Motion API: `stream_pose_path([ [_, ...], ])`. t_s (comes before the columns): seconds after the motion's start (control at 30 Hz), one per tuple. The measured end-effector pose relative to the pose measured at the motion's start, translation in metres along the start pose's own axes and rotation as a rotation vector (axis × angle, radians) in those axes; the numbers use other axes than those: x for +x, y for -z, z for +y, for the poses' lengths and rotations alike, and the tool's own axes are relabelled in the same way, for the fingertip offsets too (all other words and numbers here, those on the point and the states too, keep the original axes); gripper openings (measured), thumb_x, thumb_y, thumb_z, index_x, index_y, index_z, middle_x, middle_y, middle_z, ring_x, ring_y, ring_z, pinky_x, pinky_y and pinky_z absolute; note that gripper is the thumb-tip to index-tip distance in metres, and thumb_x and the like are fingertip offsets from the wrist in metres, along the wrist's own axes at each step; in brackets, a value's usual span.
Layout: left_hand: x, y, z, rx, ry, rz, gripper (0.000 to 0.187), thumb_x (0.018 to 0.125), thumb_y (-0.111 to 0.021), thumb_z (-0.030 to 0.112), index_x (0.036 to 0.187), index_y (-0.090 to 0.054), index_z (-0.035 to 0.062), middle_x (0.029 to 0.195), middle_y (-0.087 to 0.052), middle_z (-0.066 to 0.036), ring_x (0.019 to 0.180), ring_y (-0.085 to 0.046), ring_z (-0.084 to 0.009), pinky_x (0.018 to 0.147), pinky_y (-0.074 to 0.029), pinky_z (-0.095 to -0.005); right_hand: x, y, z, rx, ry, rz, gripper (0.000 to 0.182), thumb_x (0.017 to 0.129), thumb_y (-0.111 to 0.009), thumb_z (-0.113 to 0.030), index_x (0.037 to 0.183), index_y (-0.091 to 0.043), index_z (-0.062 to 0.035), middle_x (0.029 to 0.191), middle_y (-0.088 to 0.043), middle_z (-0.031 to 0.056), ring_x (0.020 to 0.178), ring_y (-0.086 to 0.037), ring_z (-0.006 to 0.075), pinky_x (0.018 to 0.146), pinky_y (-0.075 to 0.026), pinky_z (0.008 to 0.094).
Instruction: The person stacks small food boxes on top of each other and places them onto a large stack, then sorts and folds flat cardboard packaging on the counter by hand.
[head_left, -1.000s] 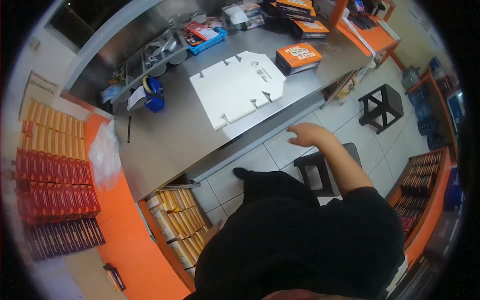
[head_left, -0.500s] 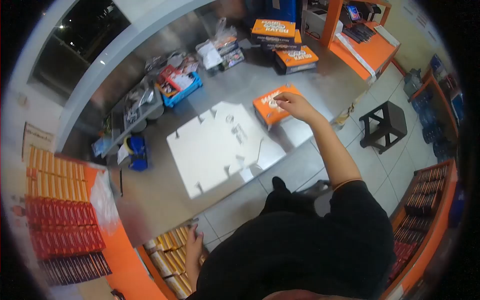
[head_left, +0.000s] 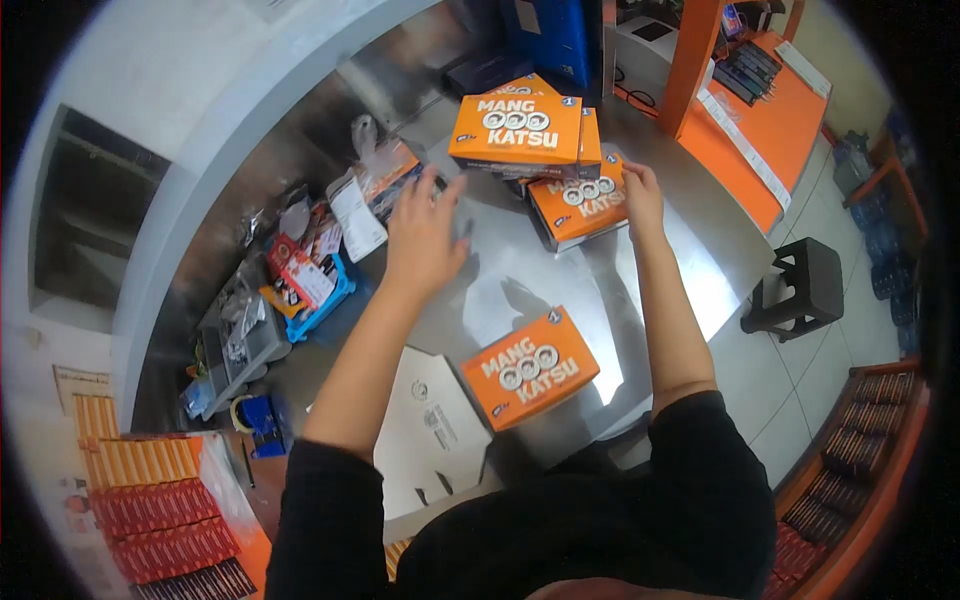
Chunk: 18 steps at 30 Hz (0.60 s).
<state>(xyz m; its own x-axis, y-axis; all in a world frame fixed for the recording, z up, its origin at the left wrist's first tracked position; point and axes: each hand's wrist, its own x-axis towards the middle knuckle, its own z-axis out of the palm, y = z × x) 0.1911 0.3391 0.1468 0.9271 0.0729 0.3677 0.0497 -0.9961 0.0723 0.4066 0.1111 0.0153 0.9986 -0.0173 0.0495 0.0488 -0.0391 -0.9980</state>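
Head view: left hand (head_left: pixel 424 238) released; right hand (head_left: pixel 645 203) at orange box (head_left: pixel 582 208), grip part-hidden, cannot tell.

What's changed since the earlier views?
The right hand has moved forward, past the near orange box, to the edge of the low box beside the stack; a firm grip isn't clear. The left hand has come up over the counter, holding nothing visible. The near box and white cardboard stayed put.

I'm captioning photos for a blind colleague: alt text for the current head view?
A person's right hand touches an orange Mang Katsu box on a metal counter, beside stacked matching boxes; the open left hand hovers nearby. Closer lie another such box and white cardboard.
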Motion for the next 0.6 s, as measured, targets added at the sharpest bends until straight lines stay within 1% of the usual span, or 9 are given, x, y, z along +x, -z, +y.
stream_pose_path([
  [0.03, 0.027, -0.006, 0.007, 0.147, -0.130, -0.004, 0.075, 0.064, -0.075, 0.019, 0.131, -0.040, 0.0186, 0.139, -0.032, -0.019, 0.122, -0.035, -0.0425, 0.101, -0.030, -0.0502, 0.013, -0.004, 0.001, 0.001, -0.005, 0.005, 0.034, 0.081, -0.056, -0.023, 0.105, -0.059, 0.0015, 0.100, -0.063, 0.0145, 0.089, -0.060, 0.0213, 0.080, -0.045, 0.0312],
  [0.13, 0.086, -0.040, 0.012, 0.187, -0.228, 0.064, 0.073, 0.067, -0.073, 0.023, 0.132, -0.040, 0.0197, 0.138, -0.035, -0.017, 0.121, -0.037, -0.0406, 0.099, -0.031, -0.0512, 0.048, -0.022, -0.012, -0.164, 0.118, -0.028, 0.042, 0.082, -0.057, -0.029, 0.106, -0.057, 0.0051, 0.102, -0.062, 0.0162, 0.089, -0.060, 0.0218, 0.079, -0.045, 0.0318],
  [0.23, 0.113, -0.064, 0.016, 0.043, -0.105, -0.050, 0.067, 0.071, -0.069, 0.026, 0.132, -0.041, 0.0196, 0.136, -0.039, -0.014, 0.120, -0.039, -0.0399, 0.098, -0.033, -0.0500, 0.071, -0.032, -0.037, -0.165, -0.295, -0.454, 0.055, 0.083, -0.057, -0.039, 0.105, -0.057, 0.0113, 0.095, -0.063, 0.0166, 0.084, -0.061, 0.0195, 0.074, -0.047, 0.0291],
  [0.33, 0.113, -0.072, 0.021, 0.070, -0.074, -0.001, 0.064, 0.074, -0.066, 0.029, 0.132, -0.042, 0.0194, 0.134, -0.043, -0.013, 0.118, -0.041, -0.0382, 0.097, -0.033, -0.0491, 0.085, -0.046, -0.022, 0.038, -0.331, -0.527, 0.053, 0.082, -0.059, -0.038, 0.107, -0.058, 0.0089, 0.093, -0.064, 0.0145, 0.079, -0.061, 0.0176, 0.071, -0.046, 0.0267],
  [0.37, 0.111, -0.072, 0.019, 0.062, -0.076, -0.002, 0.064, 0.074, -0.066, 0.029, 0.132, -0.042, 0.0171, 0.133, -0.043, -0.013, 0.118, -0.042, -0.0357, 0.097, -0.033, -0.0490, 0.087, -0.044, -0.018, 0.036, -0.335, -0.541, 0.053, 0.082, -0.059, -0.038, 0.107, -0.058, 0.0089, 0.093, -0.064, 0.0145, 0.079, -0.061, 0.0176, 0.071, -0.046, 0.0267],
  [0.43, 0.103, -0.059, 0.018, 0.025, -0.092, -0.002, 0.064, 0.074, -0.066, 0.029, 0.132, -0.042, 0.0156, 0.132, -0.044, -0.013, 0.117, -0.043, -0.0345, 0.097, -0.033, -0.0485, 0.075, -0.036, -0.038, -0.059, -0.107, -0.442, 0.051, 0.081, -0.060, -0.034, 0.110, -0.056, 0.0082, 0.098, -0.063, 0.0138, 0.077, -0.061, 0.0179, 0.070, -0.047, 0.0274],
  [0.5, 0.086, -0.035, 0.030, 0.019, -0.142, 0.054, 0.064, 0.074, -0.067, 0.027, 0.131, -0.042, 0.0112, 0.128, -0.046, -0.012, 0.115, -0.044, -0.0317, 0.094, -0.034, -0.0468, 0.063, -0.024, -0.038, 0.153, 0.052, -0.331, 0.041, 0.083, -0.057, -0.026, 0.110, -0.057, 0.0049, 0.100, -0.062, 0.0110, 0.076, -0.060, 0.0167, 0.070, -0.047, 0.0288],
  [0.53, 0.069, -0.022, 0.037, 0.028, -0.112, 0.056, 0.064, 0.074, -0.067, 0.027, 0.131, -0.042, 0.0112, 0.128, -0.046, -0.012, 0.115, -0.044, -0.0317, 0.094, -0.034, -0.0468, 0.049, -0.015, -0.049, 0.482, -0.098, -0.365, 0.033, 0.085, -0.051, -0.018, 0.111, -0.055, 0.0019, 0.098, -0.061, 0.0078, 0.080, -0.059, 0.0145, 0.073, -0.048, 0.0293],
  [0.6, 0.038, -0.003, 0.045, -0.088, -0.152, 0.135, 0.066, 0.072, -0.068, 0.026, 0.131, -0.043, 0.0098, 0.124, -0.047, -0.012, 0.112, -0.045, -0.0307, 0.092, -0.035, -0.0455, 0.007, -0.004, -0.076, 0.422, -0.127, -0.390, 0.033, 0.086, -0.044, -0.014, 0.114, -0.052, -0.0004, 0.098, -0.060, 0.0068, 0.088, -0.057, 0.0125, 0.076, -0.047, 0.0279],
])
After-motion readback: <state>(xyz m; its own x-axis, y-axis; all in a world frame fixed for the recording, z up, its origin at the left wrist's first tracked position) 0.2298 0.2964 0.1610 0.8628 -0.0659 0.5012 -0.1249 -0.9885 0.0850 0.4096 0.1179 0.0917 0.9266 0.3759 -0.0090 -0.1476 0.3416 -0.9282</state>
